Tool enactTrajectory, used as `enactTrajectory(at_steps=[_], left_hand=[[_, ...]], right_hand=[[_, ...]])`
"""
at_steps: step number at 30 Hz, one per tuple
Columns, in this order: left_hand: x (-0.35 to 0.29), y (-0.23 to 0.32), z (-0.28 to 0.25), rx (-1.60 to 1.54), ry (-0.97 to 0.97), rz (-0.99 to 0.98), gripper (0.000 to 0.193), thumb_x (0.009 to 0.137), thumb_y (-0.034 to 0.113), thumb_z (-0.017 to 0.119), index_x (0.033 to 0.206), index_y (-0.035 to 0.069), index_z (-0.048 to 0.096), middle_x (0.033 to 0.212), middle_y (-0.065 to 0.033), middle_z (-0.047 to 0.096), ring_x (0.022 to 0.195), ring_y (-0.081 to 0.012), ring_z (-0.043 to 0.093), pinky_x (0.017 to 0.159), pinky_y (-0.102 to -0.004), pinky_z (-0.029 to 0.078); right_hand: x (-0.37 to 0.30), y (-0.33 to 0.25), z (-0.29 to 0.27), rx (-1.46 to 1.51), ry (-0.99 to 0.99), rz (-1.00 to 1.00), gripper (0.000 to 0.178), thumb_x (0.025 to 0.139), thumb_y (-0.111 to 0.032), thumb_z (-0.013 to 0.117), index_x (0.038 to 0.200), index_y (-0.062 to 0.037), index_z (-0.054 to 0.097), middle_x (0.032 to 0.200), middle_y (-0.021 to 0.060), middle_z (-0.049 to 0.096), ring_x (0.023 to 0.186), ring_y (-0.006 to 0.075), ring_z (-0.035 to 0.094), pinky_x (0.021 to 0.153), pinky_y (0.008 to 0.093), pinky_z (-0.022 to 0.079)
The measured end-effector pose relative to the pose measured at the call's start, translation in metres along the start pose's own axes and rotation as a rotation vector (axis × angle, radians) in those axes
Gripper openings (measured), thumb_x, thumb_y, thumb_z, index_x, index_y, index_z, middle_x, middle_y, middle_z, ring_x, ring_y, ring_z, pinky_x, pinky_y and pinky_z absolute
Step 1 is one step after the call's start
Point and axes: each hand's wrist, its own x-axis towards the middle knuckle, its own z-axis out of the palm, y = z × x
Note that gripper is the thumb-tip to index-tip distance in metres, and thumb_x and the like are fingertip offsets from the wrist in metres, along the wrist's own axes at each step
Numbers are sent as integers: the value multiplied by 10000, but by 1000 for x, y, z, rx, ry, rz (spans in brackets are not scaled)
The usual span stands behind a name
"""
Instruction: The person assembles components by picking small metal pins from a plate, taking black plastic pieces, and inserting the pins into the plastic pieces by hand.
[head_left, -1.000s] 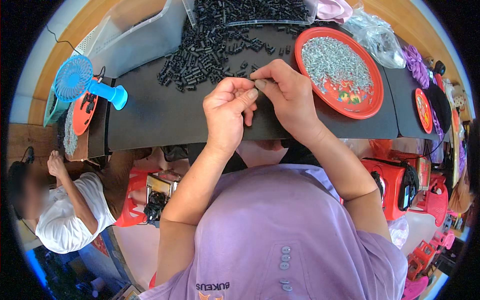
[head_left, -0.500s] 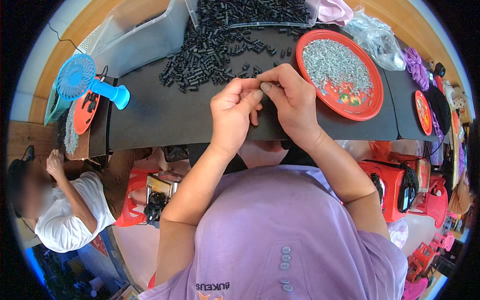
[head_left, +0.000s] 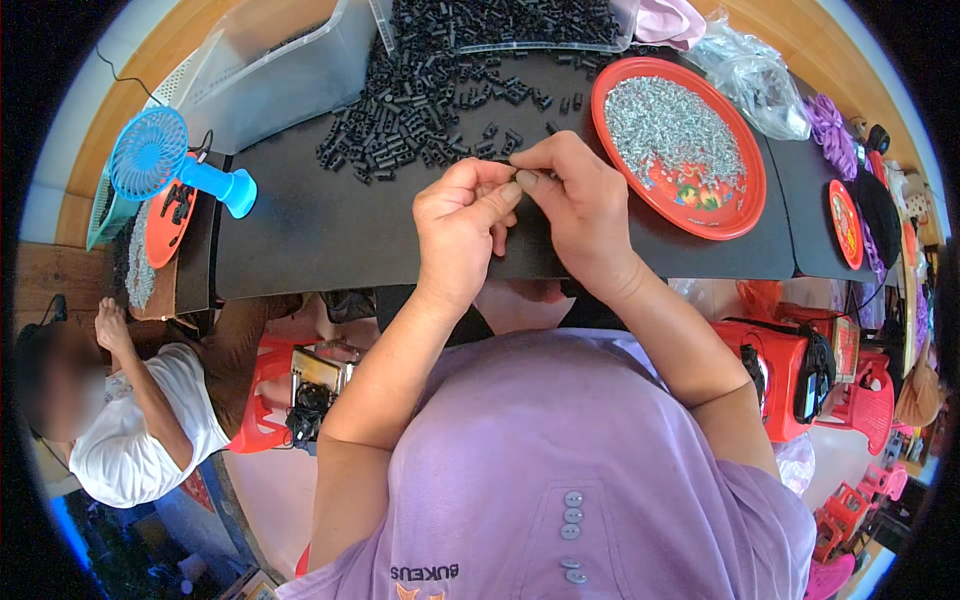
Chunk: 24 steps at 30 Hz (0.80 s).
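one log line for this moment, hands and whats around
left hand: pinching small dark part | right hand: fingertips on same part | surface: black table | near: pile of black parts, red plate of silver pieces

Spreading under and around the grip, a black tabletop (head_left: 330,240). Curving beyond it, well past the grip, a band of pale wood (head_left: 250,25). Standing left of the grip, at the table's far-left edge, a small blue fan (head_left: 150,155). Crowding low to the right of the grip, red plastic stools (head_left: 775,360). Sitting well apart, low to the left, a person in a white shirt (head_left: 140,440) beside a pale floor (head_left: 270,490). Falling evenly over everything, bright soft light.
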Motion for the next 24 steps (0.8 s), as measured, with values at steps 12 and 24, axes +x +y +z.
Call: enactTrajectory(at_steps=[12, 24], left_hand=[[-3, 1, 1, 153, -18, 38, 53, 885, 16, 635, 928, -13, 646, 711, -16, 590, 561, -65, 516, 428, -199, 374], [3, 5, -4, -99, -35, -32, 112, 866, 49, 666, 935, -37, 644, 687, -27, 581, 536, -69, 507, 411, -191, 361]], right_hand=[[8, 3, -10, 169, -108, 148, 75, 785, 17, 654, 855, 12, 628, 797, 142, 606, 721, 289, 632, 633, 344, 495], [1, -1, -10, 254, -124, 130, 229, 797, 41, 613, 1021, 3, 644, 821, 113, 552, 750, 229, 595, 684, 309, 482]])
